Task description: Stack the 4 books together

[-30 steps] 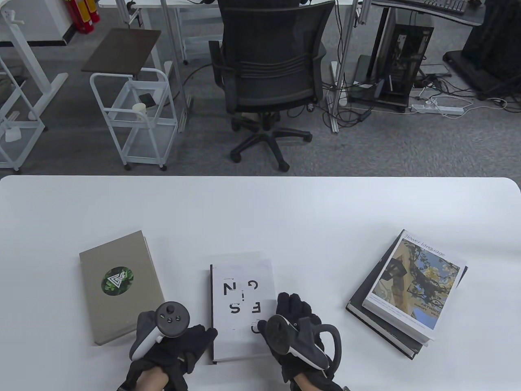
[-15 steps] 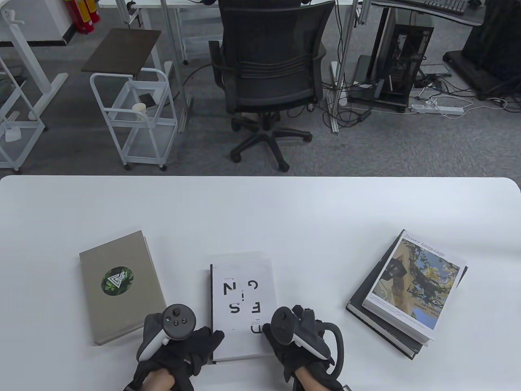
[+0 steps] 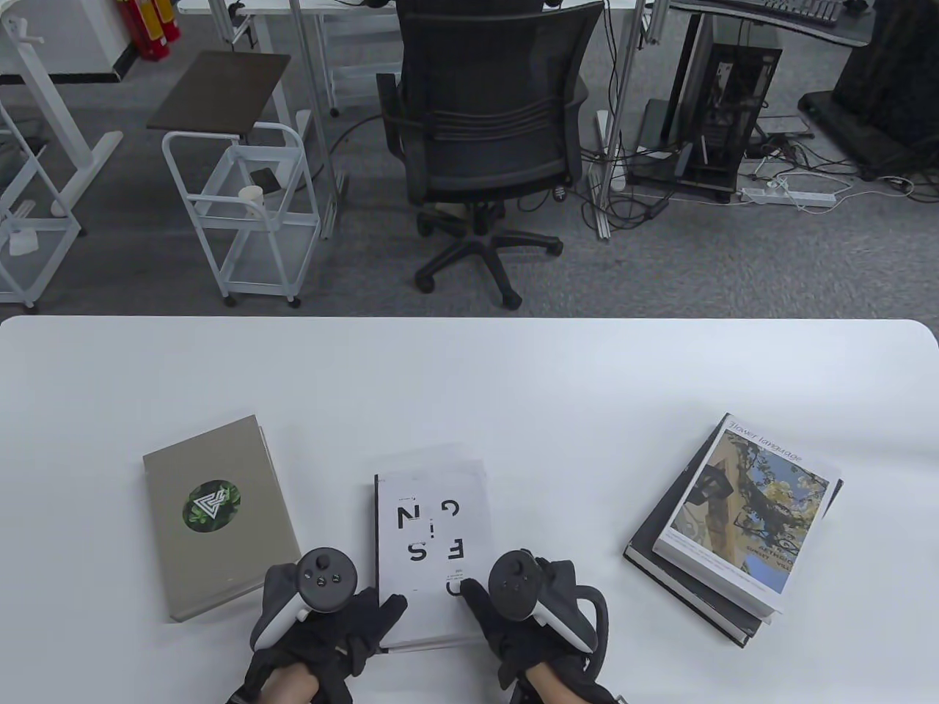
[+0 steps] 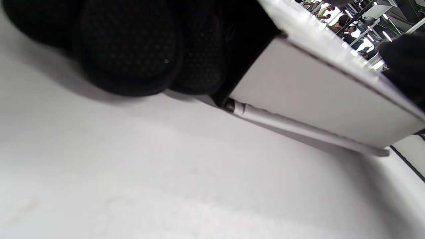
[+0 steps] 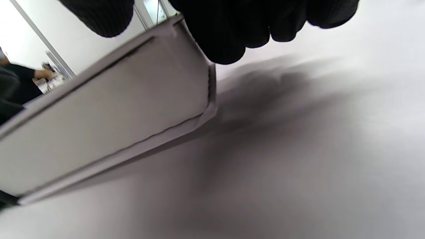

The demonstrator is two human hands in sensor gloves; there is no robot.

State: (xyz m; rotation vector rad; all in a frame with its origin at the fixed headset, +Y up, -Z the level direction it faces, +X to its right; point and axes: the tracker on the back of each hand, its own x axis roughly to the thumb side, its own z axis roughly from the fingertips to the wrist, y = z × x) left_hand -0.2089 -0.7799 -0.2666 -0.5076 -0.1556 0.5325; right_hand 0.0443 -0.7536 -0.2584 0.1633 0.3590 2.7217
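I have both hands on the white lettered book, which sits at the middle of the tabletop's near edge. My left hand grips its near-left corner and my right hand grips its near-right corner, the thumb lying on the cover. In the wrist views the near edge looks tipped up off the surface, with shadow under it and my fingertips curled against the lower side, so I judge I am holding it this way to lift it level with both hands, not sliding it.

The grey book with the green round emblem lies flat toward the near-left corner, just beside my left hand and apart from the white one. Toward the near-right corner the flower-cover book already lies on top of the black book, slightly askew, so two of the four are stacked. I read that pile as the likely place for the book in my hands, though I cannot tell that for certain.

There are no containers on the tabletop. Beyond its far edge a white wire cart stands on the floor; a pale cup sits on its upper shelf.
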